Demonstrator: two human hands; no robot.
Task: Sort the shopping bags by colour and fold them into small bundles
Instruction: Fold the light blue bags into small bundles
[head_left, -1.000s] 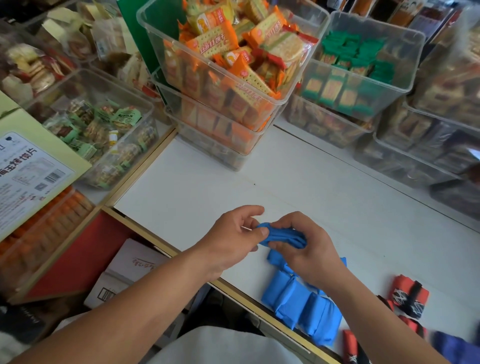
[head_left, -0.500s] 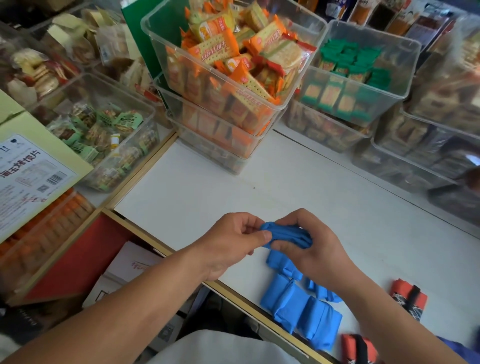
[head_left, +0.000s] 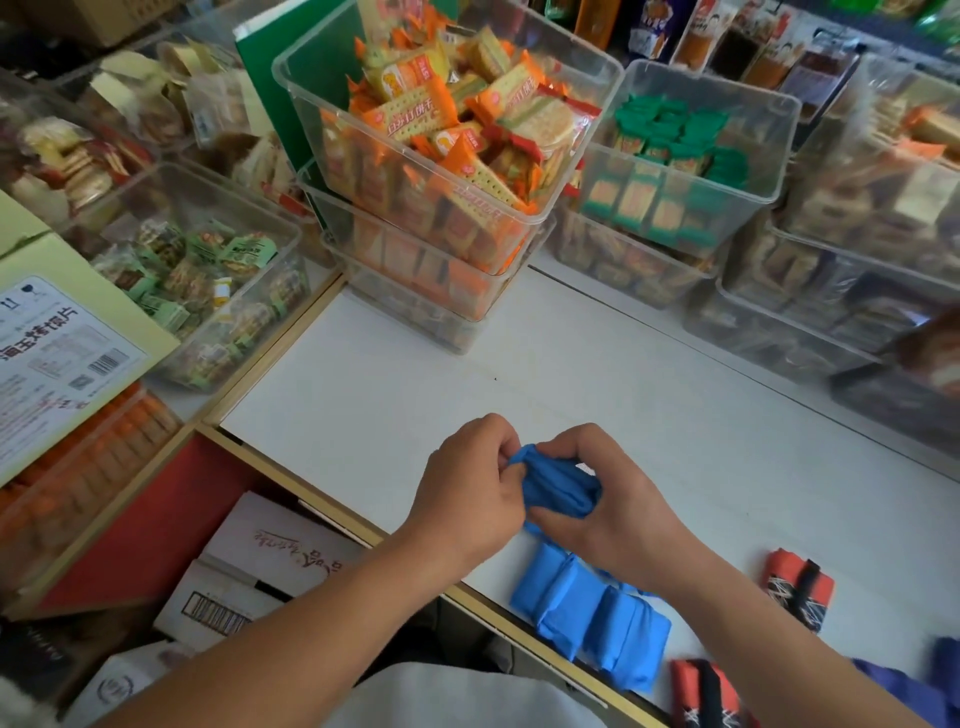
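Across the frame's top, clear plastic snack bins (head_left: 680, 156) crowd the white counter (head_left: 649, 415); at lower centre, left hand (head_left: 467, 499) and right hand (head_left: 618, 509) pinch a crumpled blue fabric bag (head_left: 558, 486) above folded blue bundles (head_left: 592, 618).

Blue bag (head_left: 558, 484) between left hand (head_left: 467, 493) and right hand (head_left: 621, 512)

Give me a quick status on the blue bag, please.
Left hand, right hand both gripping blue bag. Bag bunched small, not set down. Folded blue bundles on counter below hands, nothing blocking.
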